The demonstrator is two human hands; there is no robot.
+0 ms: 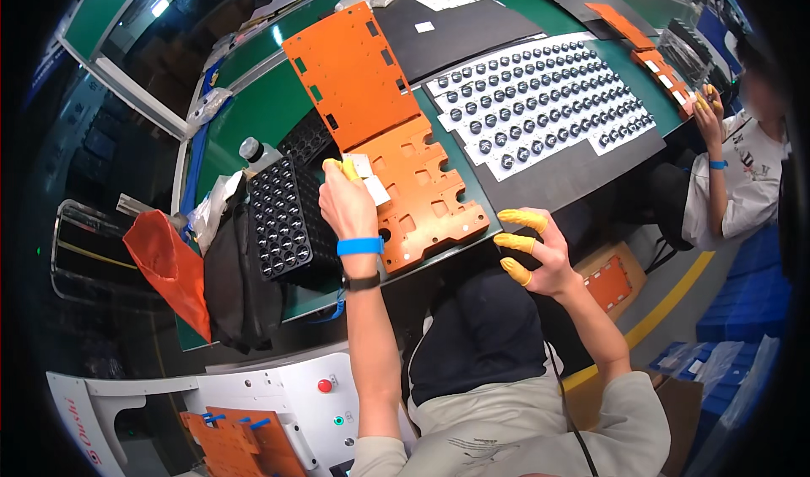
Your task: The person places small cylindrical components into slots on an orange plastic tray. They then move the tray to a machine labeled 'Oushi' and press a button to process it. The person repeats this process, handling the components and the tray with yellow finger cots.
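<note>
My left hand (pixel 348 205), with yellow finger covers and a blue wristband, is at the left edge of an orange fixture plate (pixel 434 211). Its fingers are closed on a small white plate (pixel 375 190) that lies over the fixture's upper left part; the hand partly hides the grip. The fixture has shallow pockets and notches. Its hinged orange lid (pixel 354 72) is folded back behind it. My right hand (pixel 540 253), also in yellow finger covers, hovers just off the table's front edge. Its fingers are spread and hold nothing.
Left of the fixture stands a black tray (pixel 283 215) of round black parts, beside a black bag (pixel 245 283) and an orange pouch (pixel 169 262). White boards with black knobs (pixel 531 97) lie on a black sheet to the right. A co-worker's hand (pixel 709 110) is at another orange fixture.
</note>
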